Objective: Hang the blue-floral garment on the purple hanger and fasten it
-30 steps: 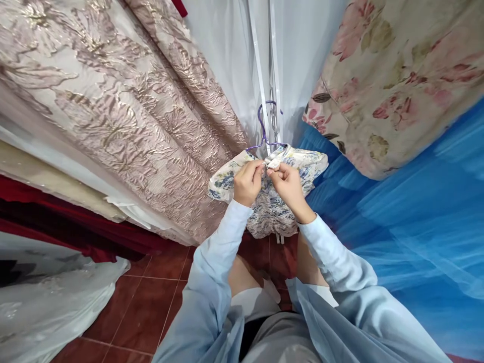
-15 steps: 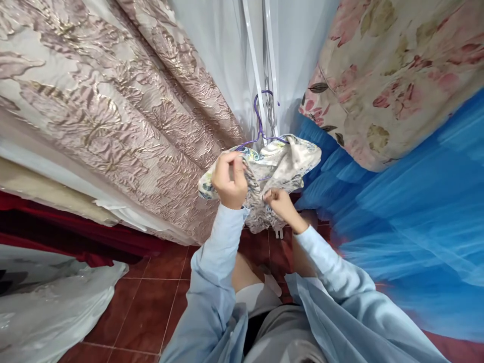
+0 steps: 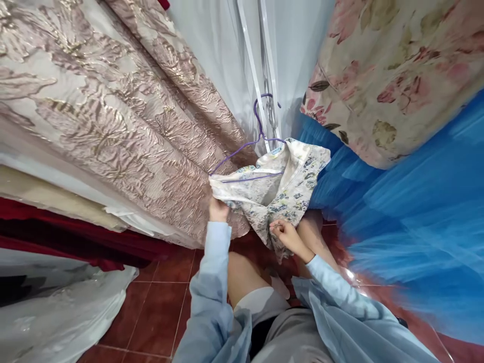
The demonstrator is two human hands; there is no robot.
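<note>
A white floral blouse [image 3: 298,186] with blue and yellow-green print hangs on a purple wire hanger [image 3: 242,146]. Its right shoulder sits over the hanger, while the left arm of the hanger lies bare above the cloth. My left hand [image 3: 218,210] grips the blouse's left shoulder edge from below, its fingers mostly hidden behind the fabric. Lower down, my right hand [image 3: 286,236] is closed in a pinch on the blouse's front edge, near the bottom of the neck opening. The hanger's hook is up by two white straps [image 3: 247,48].
Pink-gold embossed fabric [image 3: 124,111] hangs close on the left. At the right are a floral cloth [image 3: 397,85] and blue tulle [image 3: 408,217]. Behind the hanger is white drapery [image 3: 212,45]. White sheer fabric [image 3: 75,307] reaches down to red floor tiles [image 3: 159,312].
My left hand has dropped down and left, drawing the blouse's left shoulder clear of the hanger arm. My right hand has moved slightly down and right, and the blouse is spread wider.
</note>
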